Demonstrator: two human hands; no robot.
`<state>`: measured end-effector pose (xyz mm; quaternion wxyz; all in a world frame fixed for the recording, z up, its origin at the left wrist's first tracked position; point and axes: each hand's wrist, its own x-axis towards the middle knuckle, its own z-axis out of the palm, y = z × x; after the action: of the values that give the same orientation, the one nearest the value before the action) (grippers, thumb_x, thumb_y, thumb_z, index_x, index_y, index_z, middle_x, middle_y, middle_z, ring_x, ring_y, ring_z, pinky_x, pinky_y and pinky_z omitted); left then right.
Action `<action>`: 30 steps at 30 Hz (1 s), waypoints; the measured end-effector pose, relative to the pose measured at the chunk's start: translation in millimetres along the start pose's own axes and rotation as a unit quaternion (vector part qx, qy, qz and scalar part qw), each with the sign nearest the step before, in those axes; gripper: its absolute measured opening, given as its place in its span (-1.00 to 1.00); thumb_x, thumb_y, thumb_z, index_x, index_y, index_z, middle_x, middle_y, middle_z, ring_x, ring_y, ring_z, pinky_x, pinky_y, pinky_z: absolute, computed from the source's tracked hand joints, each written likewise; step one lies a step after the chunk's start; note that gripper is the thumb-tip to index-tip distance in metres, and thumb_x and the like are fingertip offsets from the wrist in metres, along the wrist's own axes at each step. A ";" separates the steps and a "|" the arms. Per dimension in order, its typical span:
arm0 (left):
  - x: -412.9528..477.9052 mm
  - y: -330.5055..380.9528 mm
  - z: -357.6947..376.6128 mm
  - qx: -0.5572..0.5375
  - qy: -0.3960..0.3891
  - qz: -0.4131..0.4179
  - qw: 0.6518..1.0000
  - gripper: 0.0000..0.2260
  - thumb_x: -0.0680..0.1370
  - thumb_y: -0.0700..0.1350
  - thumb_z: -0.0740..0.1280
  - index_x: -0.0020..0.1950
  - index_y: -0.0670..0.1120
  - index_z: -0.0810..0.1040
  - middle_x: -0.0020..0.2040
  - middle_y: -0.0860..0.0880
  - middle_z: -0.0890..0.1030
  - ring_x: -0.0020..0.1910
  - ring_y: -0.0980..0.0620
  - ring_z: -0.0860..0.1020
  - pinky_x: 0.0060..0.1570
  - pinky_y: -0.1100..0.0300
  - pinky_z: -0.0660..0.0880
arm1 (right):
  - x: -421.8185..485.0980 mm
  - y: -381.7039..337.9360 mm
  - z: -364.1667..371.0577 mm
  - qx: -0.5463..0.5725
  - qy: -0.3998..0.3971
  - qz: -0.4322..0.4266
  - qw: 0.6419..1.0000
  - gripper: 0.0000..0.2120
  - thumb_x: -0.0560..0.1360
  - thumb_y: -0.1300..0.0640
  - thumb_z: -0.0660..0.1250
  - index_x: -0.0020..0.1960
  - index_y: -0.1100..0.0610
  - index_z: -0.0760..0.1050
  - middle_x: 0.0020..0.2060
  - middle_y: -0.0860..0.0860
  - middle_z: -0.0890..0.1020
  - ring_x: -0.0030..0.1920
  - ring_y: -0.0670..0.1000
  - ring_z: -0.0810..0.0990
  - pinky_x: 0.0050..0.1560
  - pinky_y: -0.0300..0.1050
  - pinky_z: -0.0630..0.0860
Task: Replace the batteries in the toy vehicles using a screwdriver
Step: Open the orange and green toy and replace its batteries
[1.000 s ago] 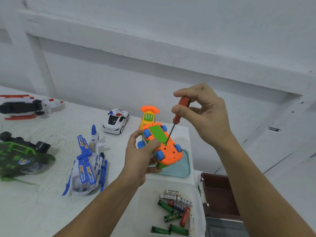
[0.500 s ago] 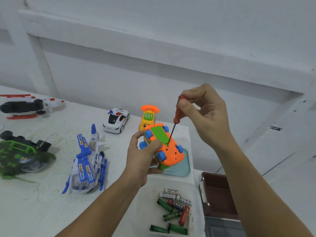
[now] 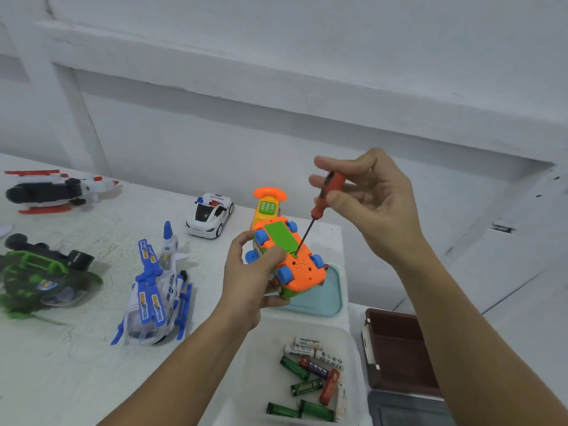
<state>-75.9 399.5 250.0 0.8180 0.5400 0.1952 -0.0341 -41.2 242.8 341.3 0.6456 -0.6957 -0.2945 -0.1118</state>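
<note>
My left hand (image 3: 252,278) grips an orange toy car (image 3: 295,262) turned underside up, with blue wheels and a green battery cover (image 3: 280,236). My right hand (image 3: 365,198) pinches the red handle of a small screwdriver (image 3: 325,192) between thumb and fingers. Its thin shaft slants down and its tip sits at the near end of the green cover. A clear tub (image 3: 264,358) near the table's front holds several loose batteries (image 3: 310,376), green, white and red.
On the white table (image 3: 76,364) lie a blue-and-white helicopter (image 3: 156,287), a green helicopter (image 3: 40,275), a black-and-white one with red skids (image 3: 52,192), a police car (image 3: 209,215) and a toy phone (image 3: 268,202). A teal lid (image 3: 325,296) and a brown box (image 3: 396,348) sit at the right.
My right hand's fingers have shifted on the screwdriver handle, exposing more of it, while the tip stays at the cover. The car and left hand barely moved.
</note>
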 end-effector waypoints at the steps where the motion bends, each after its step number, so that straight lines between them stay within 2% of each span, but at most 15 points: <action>1: 0.0 0.4 0.5 0.001 0.000 0.004 1.000 -0.56 0.50 -0.23 0.39 0.22 0.21 0.40 0.04 -0.12 0.62 -0.26 -0.18 0.66 -0.45 0.07 0.57 | -0.4 0.2 -1.9 0.003 -0.007 0.006 1.000 -0.65 0.44 0.57 0.28 -0.04 0.13 0.43 0.09 0.14 0.64 0.00 0.12 0.70 -0.09 0.03 0.65; 4: -0.5 -0.2 3.3 0.005 0.002 0.011 1.000 -0.58 0.50 -0.23 0.39 0.17 0.23 0.41 0.03 -0.11 0.63 -0.27 -0.17 0.65 -0.45 0.06 0.58 | 2.0 -2.1 -5.5 -0.018 -0.009 0.000 1.000 -0.62 0.38 0.55 0.38 -0.03 0.12 0.48 -0.09 0.07 0.66 -0.12 0.11 0.71 -0.17 -0.02 0.65; 6: -0.8 -2.6 5.7 0.007 0.002 0.012 1.000 -0.60 0.50 -0.23 0.39 0.11 0.25 0.42 0.05 -0.11 0.63 -0.27 -0.17 0.65 -0.44 0.05 0.59 | 4.4 -1.5 -6.1 -0.047 -0.003 -0.006 0.999 -0.64 0.34 0.47 0.48 -0.06 0.09 0.49 -0.23 -0.10 0.63 -0.21 0.00 0.67 -0.25 0.03 0.66; 7: -0.9 -4.1 6.8 0.008 0.003 0.013 1.000 -0.60 0.49 -0.24 0.39 0.10 0.24 0.42 0.06 -0.11 0.63 -0.27 -0.17 0.65 -0.44 0.05 0.59 | 5.2 0.3 -6.2 -0.055 0.000 -0.006 0.998 -0.64 0.32 0.43 0.51 -0.08 0.09 0.48 -0.26 -0.11 0.61 -0.25 -0.03 0.64 -0.28 0.09 0.65; 9: -1.1 -6.8 8.6 0.009 0.007 0.013 1.000 -0.58 0.49 -0.24 0.39 0.15 0.23 0.42 0.07 -0.11 0.62 -0.27 -0.16 0.65 -0.44 0.04 0.59 | 5.2 5.8 -6.1 -0.069 0.007 -0.011 0.998 -0.64 0.31 0.34 0.55 -0.09 0.01 0.48 -0.25 -0.02 0.60 -0.26 0.03 0.64 -0.29 0.18 0.62; 11: -1.6 -8.8 10.1 0.011 0.010 0.013 1.000 -0.56 0.49 -0.24 0.40 0.20 0.22 0.41 0.07 -0.12 0.62 -0.27 -0.16 0.65 -0.43 0.02 0.60 | 4.2 10.2 -7.7 -0.089 0.010 -0.018 0.996 -0.65 0.33 0.24 0.55 -0.07 -0.08 0.49 -0.12 0.10 0.58 -0.14 0.05 0.63 -0.25 0.13 0.64; 14: -1.9 -10.1 13.0 0.012 0.009 0.016 1.000 -0.58 0.49 -0.24 0.40 0.16 0.22 0.42 0.06 -0.12 0.63 -0.30 -0.16 0.65 -0.43 0.02 0.61 | 2.8 11.8 -12.3 -0.047 -0.030 0.015 0.998 -0.63 0.40 0.33 0.45 0.06 -0.04 0.47 0.13 0.05 0.57 0.09 0.09 0.64 -0.10 0.02 0.65; 15: -1.6 -10.4 13.9 0.013 0.010 0.018 1.000 -0.59 0.49 -0.24 0.40 0.15 0.23 0.43 0.06 -0.12 0.63 -0.30 -0.15 0.65 -0.43 0.02 0.60 | 1.8 13.0 -13.8 -0.030 -0.041 0.033 0.998 -0.59 0.42 0.38 0.42 0.08 -0.04 0.44 0.12 0.05 0.60 0.05 0.12 0.67 -0.08 0.05 0.65; 17: -1.0 -11.1 15.2 0.011 0.013 0.017 1.000 -0.59 0.48 -0.24 0.40 0.15 0.23 0.44 0.07 -0.13 0.64 -0.30 -0.15 0.65 -0.43 0.04 0.58 | 1.9 15.1 -15.2 -0.031 -0.032 0.049 0.998 -0.55 0.42 0.42 0.43 0.08 -0.06 0.42 -0.04 0.04 0.63 -0.11 0.14 0.69 -0.15 0.07 0.66; 20: -1.0 -12.3 15.0 0.013 0.014 0.014 1.000 -0.59 0.49 -0.22 0.39 0.18 0.21 0.43 0.06 -0.16 0.65 -0.30 -0.17 0.65 -0.43 0.04 0.58 | 7.4 20.8 -15.3 -0.049 0.021 0.058 0.997 -0.57 0.43 0.40 0.44 0.07 -0.04 0.40 -0.15 0.09 0.52 -0.25 0.13 0.65 -0.29 0.05 0.65; 23: 0.0 -9.9 13.5 0.018 0.010 0.021 1.000 -0.61 0.50 -0.21 0.40 0.15 0.23 0.44 0.05 -0.15 0.66 -0.26 -0.18 0.66 -0.42 0.04 0.58 | 19.8 42.5 -24.1 0.049 0.076 0.180 0.979 -0.62 0.47 0.40 0.39 0.15 0.06 0.39 -0.12 0.14 0.52 -0.28 0.10 0.67 -0.31 0.00 0.64; 25: 2.1 -7.3 10.4 0.020 0.014 0.028 0.999 -0.59 0.49 -0.22 0.40 0.17 0.23 0.44 0.06 -0.15 0.65 -0.24 -0.20 0.66 -0.41 0.04 0.58 | 28.4 62.9 -33.1 0.158 0.107 0.294 0.937 -0.63 0.49 0.41 0.34 0.21 0.12 0.36 -0.07 0.17 0.55 -0.27 0.09 0.67 -0.27 0.01 0.64; 27: 3.7 -5.7 5.4 0.020 0.020 0.030 0.999 -0.57 0.49 -0.23 0.40 0.21 0.21 0.43 0.05 -0.15 0.66 -0.24 -0.20 0.66 -0.40 0.03 0.59 | 33.3 86.3 -41.3 0.203 0.147 0.358 0.900 -0.61 0.49 0.42 0.34 0.24 0.17 0.33 0.00 0.20 0.58 -0.25 0.11 0.66 -0.22 0.06 0.66; 28: 4.4 -5.6 2.4 0.020 0.024 0.029 0.999 -0.57 0.49 -0.23 0.40 0.21 0.21 0.43 0.04 -0.14 0.66 -0.24 -0.20 0.66 -0.40 0.02 0.60 | 34.7 99.2 -44.3 0.168 0.156 0.370 0.900 -0.61 0.49 0.42 0.35 0.23 0.19 0.32 0.04 0.20 0.59 -0.23 0.10 0.65 -0.21 0.08 0.66; 30: 5.9 -6.0 -3.3 0.021 0.031 0.028 0.999 -0.58 0.49 -0.23 0.40 0.16 0.23 0.43 0.01 -0.15 0.67 -0.23 -0.21 0.67 -0.40 0.01 0.60 | 36.1 121.4 -45.2 -0.008 0.125 0.354 0.927 -0.66 0.48 0.41 0.34 0.17 0.18 0.36 0.09 0.19 0.61 -0.22 0.09 0.60 -0.19 0.04 0.62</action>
<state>-73.0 400.9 241.6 0.8008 0.5630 0.2046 0.0016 65.2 209.7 266.0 0.6692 -0.7402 0.0547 0.0357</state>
